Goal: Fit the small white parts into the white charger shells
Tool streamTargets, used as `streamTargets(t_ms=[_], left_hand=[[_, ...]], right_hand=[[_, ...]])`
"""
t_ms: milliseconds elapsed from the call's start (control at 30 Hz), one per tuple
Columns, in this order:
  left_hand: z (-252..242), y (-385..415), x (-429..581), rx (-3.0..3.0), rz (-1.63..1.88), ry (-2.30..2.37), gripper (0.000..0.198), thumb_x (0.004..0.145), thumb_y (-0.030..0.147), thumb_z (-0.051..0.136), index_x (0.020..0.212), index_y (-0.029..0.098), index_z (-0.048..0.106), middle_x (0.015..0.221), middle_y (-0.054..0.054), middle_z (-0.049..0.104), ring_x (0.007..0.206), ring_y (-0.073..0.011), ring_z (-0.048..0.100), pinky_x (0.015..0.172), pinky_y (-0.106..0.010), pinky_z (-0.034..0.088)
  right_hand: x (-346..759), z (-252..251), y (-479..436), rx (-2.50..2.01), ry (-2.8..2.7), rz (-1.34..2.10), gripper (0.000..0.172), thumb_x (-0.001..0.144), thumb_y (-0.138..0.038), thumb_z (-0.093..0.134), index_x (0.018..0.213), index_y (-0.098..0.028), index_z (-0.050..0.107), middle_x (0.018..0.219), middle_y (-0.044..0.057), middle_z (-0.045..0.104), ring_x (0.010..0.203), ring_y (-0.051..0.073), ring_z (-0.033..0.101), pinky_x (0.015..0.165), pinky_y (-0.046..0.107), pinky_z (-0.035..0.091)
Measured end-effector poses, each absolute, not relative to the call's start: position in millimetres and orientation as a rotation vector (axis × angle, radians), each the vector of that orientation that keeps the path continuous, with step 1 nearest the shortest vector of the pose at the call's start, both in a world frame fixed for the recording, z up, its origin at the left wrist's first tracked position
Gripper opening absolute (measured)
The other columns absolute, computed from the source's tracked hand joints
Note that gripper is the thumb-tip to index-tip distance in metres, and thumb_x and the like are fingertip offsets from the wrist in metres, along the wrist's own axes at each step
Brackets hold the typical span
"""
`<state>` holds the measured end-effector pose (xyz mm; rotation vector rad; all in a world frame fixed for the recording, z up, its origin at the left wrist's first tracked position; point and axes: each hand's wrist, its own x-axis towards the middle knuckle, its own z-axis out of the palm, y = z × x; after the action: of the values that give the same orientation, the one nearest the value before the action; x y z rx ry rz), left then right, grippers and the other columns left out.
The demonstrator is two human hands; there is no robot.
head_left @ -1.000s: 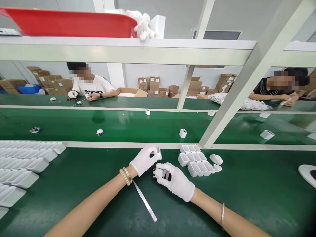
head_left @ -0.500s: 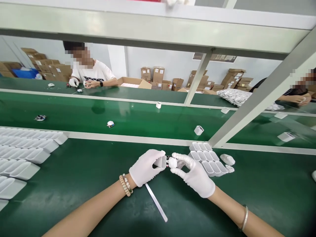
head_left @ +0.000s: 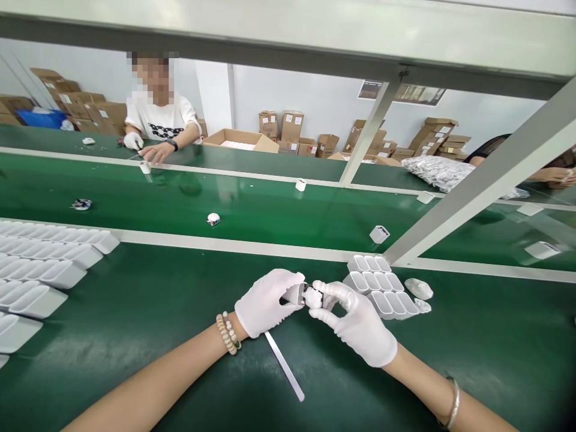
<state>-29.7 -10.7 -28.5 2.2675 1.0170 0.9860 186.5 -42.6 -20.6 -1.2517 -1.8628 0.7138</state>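
Bright, diffuse indoor light. Pale reflections streak the green belt (head_left: pixel 279 210); soft sheen marks the near surface (head_left: pixel 90 336) at left. The near right corner darkens; mosaic blocks obscure the far left person's head (head_left: pixel 153 75).

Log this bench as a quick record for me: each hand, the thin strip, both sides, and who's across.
Left hand: white-gloved, holding a white casing
Right hand: white-gloved, holding a white-topped part at the casing's end; whether partly inside is unclear
Thin strip: on the bench, one end hidden at the left hand
Left side: rows of pale containers
Right side: three rows of open containers
Across: a co-worker in a white shirt
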Motion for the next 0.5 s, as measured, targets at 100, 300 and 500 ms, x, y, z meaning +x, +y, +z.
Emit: streamTargets(t_ms=[100, 300, 500], left_hand=[[-25.3, -12.1, -29.0, 2.290, 0.963, 1.010, 0.039, 0.081, 0.021, 0.074, 0.117, 0.025, 0.059, 0.111, -0.006, 0.068, 0.107, -0.0241, 0.064, 0.094, -0.041, 0.053], [-14.9, -13.5, -25.9, 2.303, 0.881, 1.046, 0.027, 0.080, 0.016, 0.072, 0.104, 0.023, 0.060, 0.098, -0.003, 0.069, 0.097, -0.0227, 0.065, 0.087, -0.037, 0.053], [-7.5, -15.2, -23.5, 2.264, 0.806, 1.012, 0.021, 0.077, 0.015, 0.073, 0.095, 0.022, 0.063, 0.095, -0.002, 0.069, 0.097, -0.0225, 0.064, 0.085, -0.035, 0.052]], right_hand=[[184.9, -18.2, -44.4, -1.268, -1.868, 0.704, 0.034, 0.082, -0.033, 0.068, 0.115, -0.025, 0.067, 0.076, 0.001, 0.065, 0.065, 0.018, 0.063, 0.064, 0.035, 0.060], [181.3, -12.1, -48.7, -1.402, -1.880, 0.695, 0.032, 0.081, -0.028, 0.067, 0.113, -0.026, 0.070, 0.075, 0.000, 0.064, 0.063, 0.017, 0.063, 0.061, 0.032, 0.060], [180.4, -14.4, -48.9, -1.402, -1.923, 0.697, 0.026, 0.083, -0.030, 0.069, 0.109, -0.026, 0.071, 0.077, 0.000, 0.064, 0.065, 0.017, 0.064, 0.061, 0.032, 0.060]])
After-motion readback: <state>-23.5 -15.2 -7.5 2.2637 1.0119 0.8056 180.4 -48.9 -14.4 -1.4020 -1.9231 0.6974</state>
